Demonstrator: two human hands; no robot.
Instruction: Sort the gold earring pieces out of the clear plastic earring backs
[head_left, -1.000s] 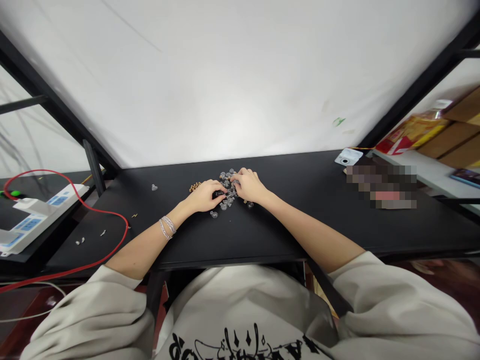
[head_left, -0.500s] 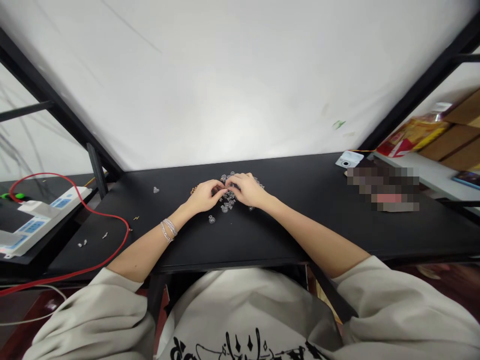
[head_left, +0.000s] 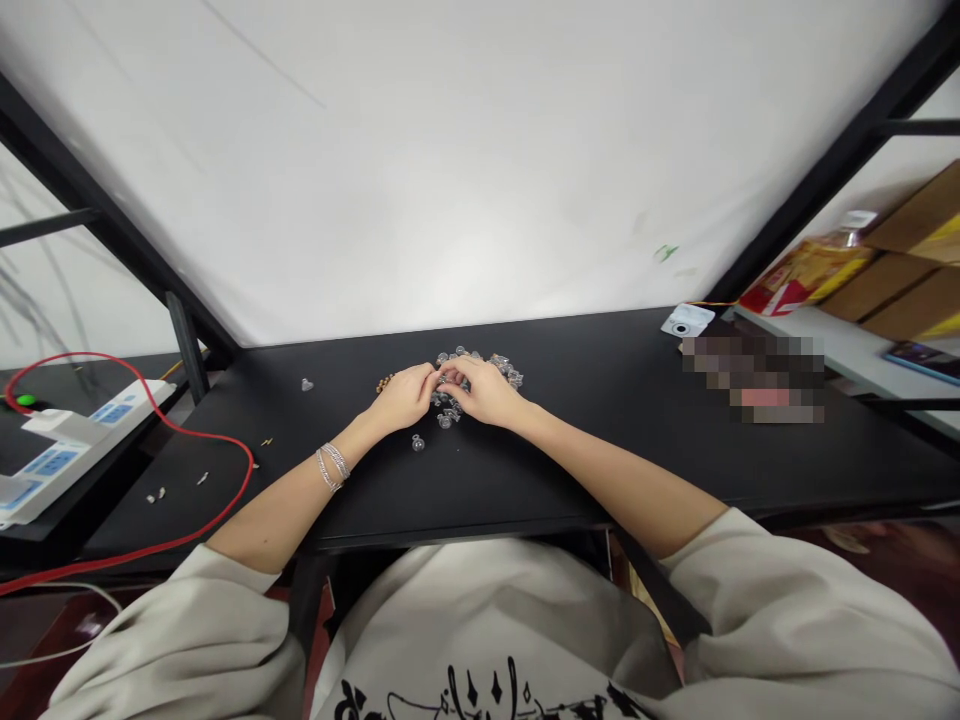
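My left hand (head_left: 407,393) is closed, its thumb and fingertips pressed together at the left edge of a pile of small clear glass bottles (head_left: 445,421). Facing it, my right hand (head_left: 486,389) curls over the pile, with thumb and fingers bent towards the left fingertips. The two sets of fingertips almost meet, and whatever lies in them is too small and hidden to name. A cluster of little brown pieces (head_left: 385,383) shows behind the left hand. One round glass bottle (head_left: 418,443) lies apart, nearer to me.
Farther left on the black table (head_left: 585,470) sit a clear piece (head_left: 307,384) and some tiny bits (head_left: 202,479). A red cable (head_left: 244,480) runs past a white power strip (head_left: 82,440). At the right are a white camera-like device (head_left: 687,321) and a blurred-out item (head_left: 757,375).
The view has shifted slightly. My right fingers have opened a little from one another and more of the pile shows behind them. The left fingers have drawn closer together.
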